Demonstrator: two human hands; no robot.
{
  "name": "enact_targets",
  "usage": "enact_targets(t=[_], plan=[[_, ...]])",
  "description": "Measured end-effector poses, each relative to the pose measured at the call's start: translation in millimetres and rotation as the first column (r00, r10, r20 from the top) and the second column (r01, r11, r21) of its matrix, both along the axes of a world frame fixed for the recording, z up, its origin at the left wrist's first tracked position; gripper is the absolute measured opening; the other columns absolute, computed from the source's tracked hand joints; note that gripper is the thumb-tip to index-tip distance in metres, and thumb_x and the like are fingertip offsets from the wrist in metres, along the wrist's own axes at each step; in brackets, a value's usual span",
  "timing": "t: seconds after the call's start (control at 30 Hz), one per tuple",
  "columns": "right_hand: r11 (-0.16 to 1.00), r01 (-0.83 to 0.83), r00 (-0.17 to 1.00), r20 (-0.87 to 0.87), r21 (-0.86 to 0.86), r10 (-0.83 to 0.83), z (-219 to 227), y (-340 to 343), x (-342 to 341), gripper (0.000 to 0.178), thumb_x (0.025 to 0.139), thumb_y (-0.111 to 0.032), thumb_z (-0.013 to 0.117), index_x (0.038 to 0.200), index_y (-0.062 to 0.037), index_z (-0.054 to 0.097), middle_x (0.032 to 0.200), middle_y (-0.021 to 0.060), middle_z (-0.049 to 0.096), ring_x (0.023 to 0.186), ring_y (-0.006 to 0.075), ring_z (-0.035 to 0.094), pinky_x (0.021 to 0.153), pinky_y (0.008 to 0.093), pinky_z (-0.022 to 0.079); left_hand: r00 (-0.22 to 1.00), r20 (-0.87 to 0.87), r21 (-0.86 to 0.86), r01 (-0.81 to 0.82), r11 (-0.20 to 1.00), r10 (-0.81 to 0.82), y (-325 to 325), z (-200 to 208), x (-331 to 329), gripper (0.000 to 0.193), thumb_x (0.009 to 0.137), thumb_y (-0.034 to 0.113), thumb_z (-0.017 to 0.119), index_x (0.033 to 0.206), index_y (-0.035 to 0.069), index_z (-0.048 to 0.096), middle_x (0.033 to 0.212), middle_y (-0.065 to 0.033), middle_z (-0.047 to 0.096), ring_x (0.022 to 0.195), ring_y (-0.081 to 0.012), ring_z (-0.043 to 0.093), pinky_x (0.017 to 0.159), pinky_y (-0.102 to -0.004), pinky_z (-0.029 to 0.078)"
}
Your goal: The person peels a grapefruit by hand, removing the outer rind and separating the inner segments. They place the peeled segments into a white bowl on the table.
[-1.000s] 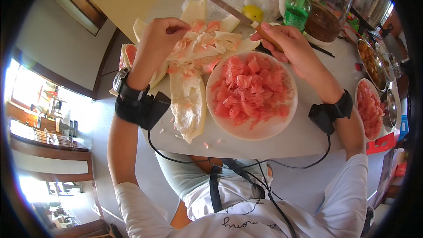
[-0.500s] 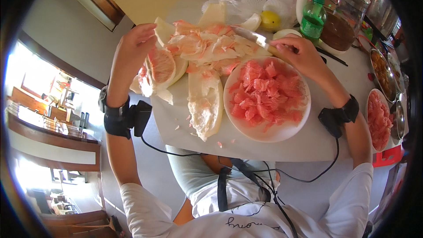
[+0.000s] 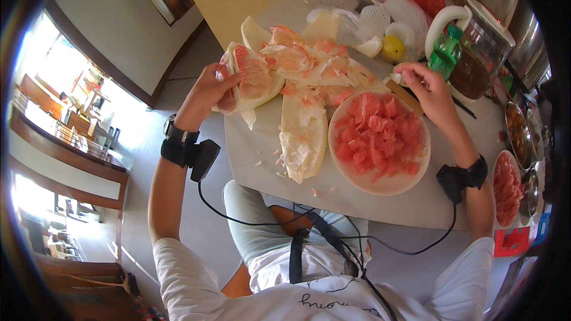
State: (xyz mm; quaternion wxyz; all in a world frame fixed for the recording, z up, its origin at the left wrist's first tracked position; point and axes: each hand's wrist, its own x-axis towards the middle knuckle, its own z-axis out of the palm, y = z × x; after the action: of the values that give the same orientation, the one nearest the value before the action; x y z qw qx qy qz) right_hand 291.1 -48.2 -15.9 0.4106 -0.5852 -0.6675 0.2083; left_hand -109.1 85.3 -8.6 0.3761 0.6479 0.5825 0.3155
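My left hand [image 3: 217, 90] grips a partly peeled pomelo [image 3: 250, 77] with pink flesh and white pith, at the left of the table. Loosely curled, my right hand [image 3: 429, 86] hovers by a knife, whose wooden handle [image 3: 405, 96] lies beside the bowl; the hand's fingers look apart and the blade is mostly hidden. Pink pulp pieces [image 3: 377, 134] fill a white bowl [image 3: 380, 189]. Left of the bowl lies a thick strip of pomelo rind [image 3: 302, 137]. Beyond it spreads a heap of peeled membranes [image 3: 309, 62].
A yellow fruit [image 3: 392, 49] sits near foam netting [image 3: 373, 21] and a plastic bag at the back. To the right stand a green bottle [image 3: 446, 53] and a jug with a white handle [image 3: 443, 18]. Dishes, including a plate of pink pulp [image 3: 507, 190], line the right edge.
My left hand has come down from above the pomelo and taken hold of it. The right hand has let go of the knife, which lies by the bowl. The view has shifted.
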Motion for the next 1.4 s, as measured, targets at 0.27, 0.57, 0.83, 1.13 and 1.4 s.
enact_targets(t=[0.27,0.57,0.83,1.13,1.4], plan=[[0.995,-0.089,0.986,-0.145,-0.053,0.080,31,-21,-28,0.025,0.096,-0.021,0.050,0.104,-0.0006,0.061,0.081,-0.0037,0.053,0.068,0.0007,0.042,0.057,0.0149,0.031,0.851,0.475,0.017,0.246,0.969,-0.224,-7,-5,20,0.036,0.076,0.008,0.074,0.107,-0.001,0.057,0.099,-0.0087,0.064,0.085,-0.0153,0.064,0.076,-0.0277,0.054],[0.954,-0.242,0.969,0.002,-0.175,0.247,95,-44,-74,0.023,0.091,-0.015,0.057,0.109,-0.0011,0.058,0.088,-0.0004,0.058,0.077,0.0041,0.053,0.067,0.0187,0.042,0.578,0.790,-0.157,0.510,0.846,-0.202,-35,2,14,0.050,0.079,0.008,0.071,0.122,-0.001,0.048,0.111,-0.0086,0.061,0.094,-0.0175,0.063,0.082,-0.0296,0.054],[0.939,-0.342,0.923,0.175,-0.042,0.344,104,-5,-71,0.048,0.080,-0.029,0.072,0.116,-0.0033,0.055,0.096,0.0040,0.058,0.088,0.0111,0.054,0.078,0.0266,0.045,0.295,0.861,-0.050,0.859,0.509,-0.414,-75,29,111,0.065,0.077,0.004,0.072,0.132,0.001,0.040,0.119,-0.0086,0.056,0.107,-0.0175,0.058,0.092,-0.0324,0.048],[0.937,-0.348,0.848,0.421,-0.019,0.323,85,-15,-52,0.041,0.078,-0.017,0.067,0.113,-0.0003,0.054,0.094,0.0143,0.063,0.079,0.0227,0.060,0.071,0.0306,0.049,0.393,0.750,-0.066,0.845,0.531,-0.533,-87,31,129,0.062,0.074,0.007,0.076,0.127,0.000,0.045,0.112,-0.0084,0.060,0.099,-0.0159,0.060,0.087,-0.0297,0.050],[0.954,-0.283,0.589,0.803,0.101,0.090,67,-14,-72,0.036,0.073,-0.001,0.060,0.109,-0.0002,0.051,0.084,0.0165,0.060,0.064,0.0314,0.060,0.056,0.0373,0.048,0.580,0.612,-0.172,0.761,0.626,-0.537,-91,28,125,0.069,0.073,0.013,0.075,0.133,0.001,0.042,0.117,-0.0064,0.057,0.105,-0.0124,0.053,0.092,-0.0267,0.043]])
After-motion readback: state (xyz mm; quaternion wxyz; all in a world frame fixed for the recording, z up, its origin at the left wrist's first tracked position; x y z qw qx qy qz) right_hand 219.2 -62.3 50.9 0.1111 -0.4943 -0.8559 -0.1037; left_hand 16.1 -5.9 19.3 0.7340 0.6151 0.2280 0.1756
